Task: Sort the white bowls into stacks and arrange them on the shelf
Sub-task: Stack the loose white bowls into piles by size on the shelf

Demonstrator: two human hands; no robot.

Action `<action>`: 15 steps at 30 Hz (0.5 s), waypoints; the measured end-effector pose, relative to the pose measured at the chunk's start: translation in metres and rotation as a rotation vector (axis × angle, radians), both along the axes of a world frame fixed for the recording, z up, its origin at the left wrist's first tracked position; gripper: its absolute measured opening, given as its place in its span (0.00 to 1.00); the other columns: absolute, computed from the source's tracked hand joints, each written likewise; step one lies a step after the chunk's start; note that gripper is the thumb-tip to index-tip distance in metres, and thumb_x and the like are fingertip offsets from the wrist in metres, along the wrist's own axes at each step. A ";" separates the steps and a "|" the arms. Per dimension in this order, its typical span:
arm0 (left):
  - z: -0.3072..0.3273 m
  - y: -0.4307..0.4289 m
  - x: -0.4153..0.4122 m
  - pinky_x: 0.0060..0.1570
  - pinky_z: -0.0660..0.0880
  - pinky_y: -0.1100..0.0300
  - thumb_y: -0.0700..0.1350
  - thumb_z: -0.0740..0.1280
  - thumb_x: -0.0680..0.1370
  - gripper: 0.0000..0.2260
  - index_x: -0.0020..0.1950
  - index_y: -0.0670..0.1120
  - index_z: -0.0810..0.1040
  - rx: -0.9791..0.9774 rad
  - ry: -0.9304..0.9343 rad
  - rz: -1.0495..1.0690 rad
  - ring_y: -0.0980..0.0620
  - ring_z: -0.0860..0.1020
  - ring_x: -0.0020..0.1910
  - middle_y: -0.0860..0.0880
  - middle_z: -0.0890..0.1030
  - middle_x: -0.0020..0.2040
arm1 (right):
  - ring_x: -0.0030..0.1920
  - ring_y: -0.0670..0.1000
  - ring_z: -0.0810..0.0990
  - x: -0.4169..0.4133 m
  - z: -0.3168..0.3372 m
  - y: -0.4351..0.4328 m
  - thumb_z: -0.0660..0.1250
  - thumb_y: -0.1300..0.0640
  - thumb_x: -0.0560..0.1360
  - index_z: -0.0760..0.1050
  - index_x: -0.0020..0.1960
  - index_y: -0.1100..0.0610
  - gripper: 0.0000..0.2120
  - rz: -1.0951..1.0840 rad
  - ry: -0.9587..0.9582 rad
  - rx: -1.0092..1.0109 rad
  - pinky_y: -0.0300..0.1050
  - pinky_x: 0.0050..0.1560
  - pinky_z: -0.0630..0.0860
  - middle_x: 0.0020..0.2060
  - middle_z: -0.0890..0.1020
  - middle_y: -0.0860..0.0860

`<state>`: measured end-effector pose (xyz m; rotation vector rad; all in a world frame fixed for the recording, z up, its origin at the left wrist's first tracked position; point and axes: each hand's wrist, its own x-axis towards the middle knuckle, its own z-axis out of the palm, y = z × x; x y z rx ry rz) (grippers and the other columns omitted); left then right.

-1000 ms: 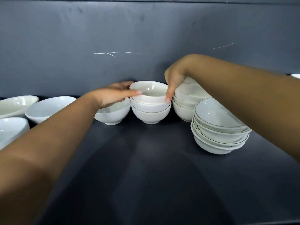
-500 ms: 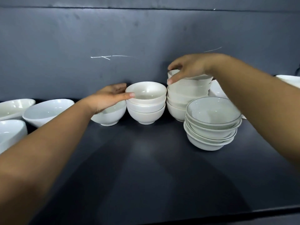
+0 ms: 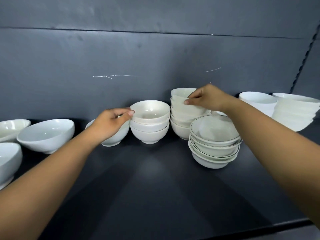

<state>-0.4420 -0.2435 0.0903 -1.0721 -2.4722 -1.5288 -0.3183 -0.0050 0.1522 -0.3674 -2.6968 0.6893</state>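
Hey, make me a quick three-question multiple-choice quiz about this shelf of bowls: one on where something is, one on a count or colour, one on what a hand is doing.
1. Where is the stack of dark-rimmed bowls?
A. Left end of the shelf
B. In front of the tall stack, nearer the camera
C. On top of the middle stack

2. How many bowls are in the middle stack?
A. Three
B. One
C. Six

3. What is the right hand doing?
A. Resting flat on the shelf
B. Pinching the rim of the top bowl of the tall stack
C. Holding a spoon

Answers
1. B: it stands nearer the shelf's front edge, overlapping the tall stack's lower right.
2. A: three nested rims show.
3. B: thumb and fingers close on that rim, while the left hand touches the middle stack's top rim.
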 end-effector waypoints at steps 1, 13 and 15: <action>-0.002 -0.001 0.000 0.52 0.61 0.80 0.46 0.63 0.78 0.12 0.60 0.46 0.78 -0.026 0.006 -0.006 0.59 0.71 0.60 0.54 0.75 0.63 | 0.38 0.47 0.63 -0.001 -0.002 -0.001 0.68 0.53 0.73 0.75 0.49 0.72 0.20 -0.007 0.009 -0.019 0.40 0.40 0.61 0.37 0.75 0.62; -0.021 -0.034 0.027 0.58 0.62 0.70 0.47 0.65 0.77 0.11 0.58 0.49 0.79 -0.154 0.034 0.019 0.61 0.73 0.58 0.61 0.76 0.54 | 0.51 0.55 0.74 0.000 0.001 -0.006 0.68 0.50 0.72 0.78 0.48 0.60 0.13 -0.044 -0.109 0.229 0.45 0.51 0.71 0.49 0.80 0.54; -0.026 -0.040 0.035 0.58 0.63 0.69 0.48 0.65 0.76 0.11 0.57 0.51 0.79 -0.190 0.044 0.035 0.62 0.72 0.57 0.62 0.76 0.53 | 0.53 0.54 0.71 0.000 -0.002 -0.010 0.68 0.46 0.71 0.75 0.50 0.53 0.13 -0.072 -0.174 0.343 0.44 0.51 0.68 0.50 0.78 0.48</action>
